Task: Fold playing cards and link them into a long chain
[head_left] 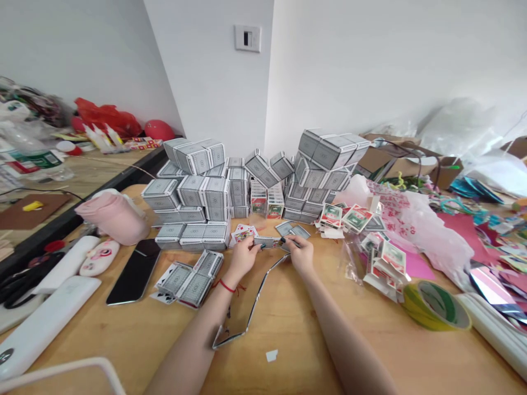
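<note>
My left hand pinches one end of a grey-backed playing card held low over the table. My right hand has its fingers closed at the card's other end. From near my right hand, a thin strip of joined cards on edge bends down toward my left forearm; the forearm hides part of it. Loose face-up cards lie just beyond my left hand, and face-down cards beyond my right. Two card-covered blocks rest left of my left wrist.
Stacked card-covered blocks stand at the back left, more blocks at the back right. Opened card boxes, green-yellow tape and a plastic bag lie right. A phone lies left; a paper scrap in front.
</note>
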A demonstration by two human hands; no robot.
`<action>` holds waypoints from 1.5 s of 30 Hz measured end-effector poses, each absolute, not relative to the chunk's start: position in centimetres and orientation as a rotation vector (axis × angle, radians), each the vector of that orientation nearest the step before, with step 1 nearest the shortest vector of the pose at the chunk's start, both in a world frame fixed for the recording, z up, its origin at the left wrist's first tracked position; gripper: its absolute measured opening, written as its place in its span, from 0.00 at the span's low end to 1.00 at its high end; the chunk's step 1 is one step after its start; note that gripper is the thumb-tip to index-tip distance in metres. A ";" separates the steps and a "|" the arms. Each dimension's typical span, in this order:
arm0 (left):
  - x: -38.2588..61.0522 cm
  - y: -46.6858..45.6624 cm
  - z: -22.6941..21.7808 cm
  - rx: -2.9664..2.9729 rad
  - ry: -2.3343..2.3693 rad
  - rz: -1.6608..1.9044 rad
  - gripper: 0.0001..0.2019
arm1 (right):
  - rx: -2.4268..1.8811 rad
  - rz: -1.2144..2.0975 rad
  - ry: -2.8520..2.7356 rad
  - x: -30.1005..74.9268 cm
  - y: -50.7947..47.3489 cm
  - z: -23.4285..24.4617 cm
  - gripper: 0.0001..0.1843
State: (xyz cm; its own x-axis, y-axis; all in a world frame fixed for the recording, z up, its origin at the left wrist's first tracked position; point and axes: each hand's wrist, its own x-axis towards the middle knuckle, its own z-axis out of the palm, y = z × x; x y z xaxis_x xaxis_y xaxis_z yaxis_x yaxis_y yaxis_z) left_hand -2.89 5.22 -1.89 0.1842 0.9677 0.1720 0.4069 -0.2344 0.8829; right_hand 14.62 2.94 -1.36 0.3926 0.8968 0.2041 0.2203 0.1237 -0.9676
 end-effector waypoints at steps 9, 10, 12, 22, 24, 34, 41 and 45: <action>-2.9 5.0 -1.6 1.783 1.301 0.942 0.08 | -1.367 0.726 -1.178 14.5 2.9 -1.3 0.09; -2.8 5.0 -1.6 1.781 1.299 0.937 0.08 | -1.361 0.736 -1.193 14.4 2.9 -1.3 0.10; -2.8 5.0 -1.6 1.774 1.303 0.936 0.07 | -1.350 0.751 -1.219 14.3 2.9 -1.2 0.11; -2.7 5.1 -1.9 1.799 1.327 0.961 0.06 | -1.336 0.810 -1.239 14.1 2.9 -1.1 0.21; -2.8 5.1 -2.0 1.812 1.351 0.949 0.06 | -1.333 0.832 -1.230 14.0 2.8 -1.1 0.22; -2.6 5.0 -2.1 1.893 1.354 0.916 0.08 | -1.293 0.871 -1.177 13.4 2.6 -1.0 0.21; -2.5 4.8 -1.8 1.926 1.335 0.894 0.07 | -1.259 0.831 -1.161 13.1 2.6 -1.3 0.19; -2.4 4.8 -1.8 1.931 1.280 0.884 0.05 | -1.227 0.837 -1.158 12.6 2.2 -1.1 0.16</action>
